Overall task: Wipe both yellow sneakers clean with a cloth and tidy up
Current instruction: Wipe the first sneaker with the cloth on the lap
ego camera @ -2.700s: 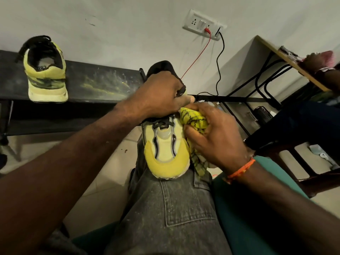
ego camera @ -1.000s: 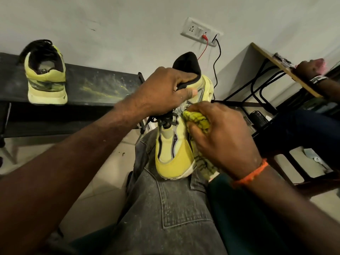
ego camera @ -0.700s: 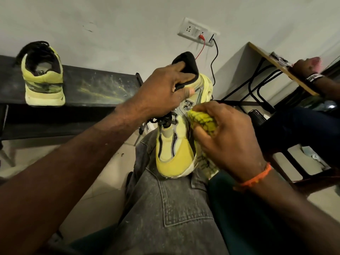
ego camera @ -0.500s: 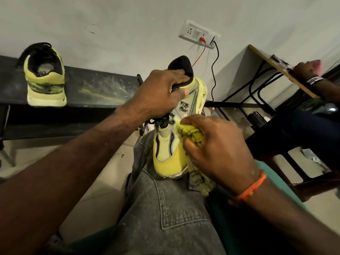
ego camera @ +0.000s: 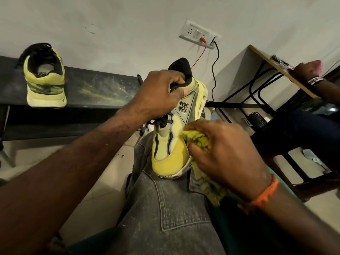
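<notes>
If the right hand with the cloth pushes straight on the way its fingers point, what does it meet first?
The right hand points left; its yellow cloth already seems pressed against the side of the held sneaker, so the sneaker comes first. Depth is unclear.

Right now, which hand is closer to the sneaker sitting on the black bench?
Left. The left hand grips the collar of the sneaker on the knee, nearer the sneaker on the bench. The right hand, holding the cloth, is farther right.
</notes>
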